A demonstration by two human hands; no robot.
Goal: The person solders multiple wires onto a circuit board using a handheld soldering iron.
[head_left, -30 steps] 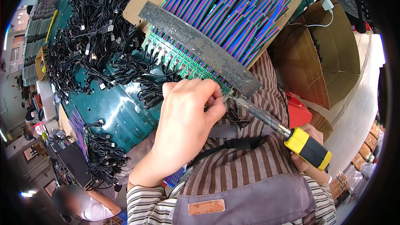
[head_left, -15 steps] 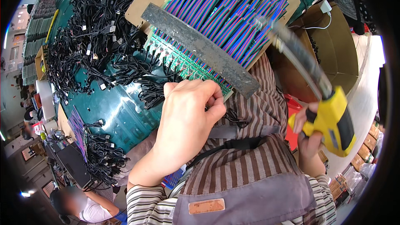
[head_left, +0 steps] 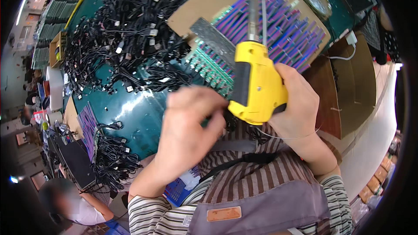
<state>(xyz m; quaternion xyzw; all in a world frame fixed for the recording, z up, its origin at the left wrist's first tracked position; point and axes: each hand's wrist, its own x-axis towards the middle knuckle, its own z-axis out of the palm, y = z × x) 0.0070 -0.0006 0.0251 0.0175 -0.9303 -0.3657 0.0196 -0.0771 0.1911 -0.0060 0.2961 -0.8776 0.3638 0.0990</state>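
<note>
My right hand point(head_left: 298, 98) grips a yellow and black soldering gun point(head_left: 261, 78), its long metal barrel pointing away over the coloured wires. A thin wire loops out behind the grip. Left of the gun, my left hand point(head_left: 187, 124) is curled in a pinch at the near edge of a green circuit board panel point(head_left: 209, 67). Motion blurs its fingers, and what they pinch is hidden. A dark metal bar point(head_left: 213, 39) lies across the panel, partly behind the gun. Beyond the bar, rows of multicoloured wires point(head_left: 287, 30) spread over a cardboard sheet point(head_left: 187, 15).
A big heap of black cables point(head_left: 130, 30) covers the left of the green table point(head_left: 126, 117). Another cable bundle point(head_left: 113, 161) hangs at the near left. An open cardboard box point(head_left: 357, 87) stands at right. A person point(head_left: 74, 204) sits at lower left.
My right hand has brought the soldering gun from the right side in over the wires and panel. My left hand stays by the panel's near edge, now blurred. The whole view has shifted.
</note>
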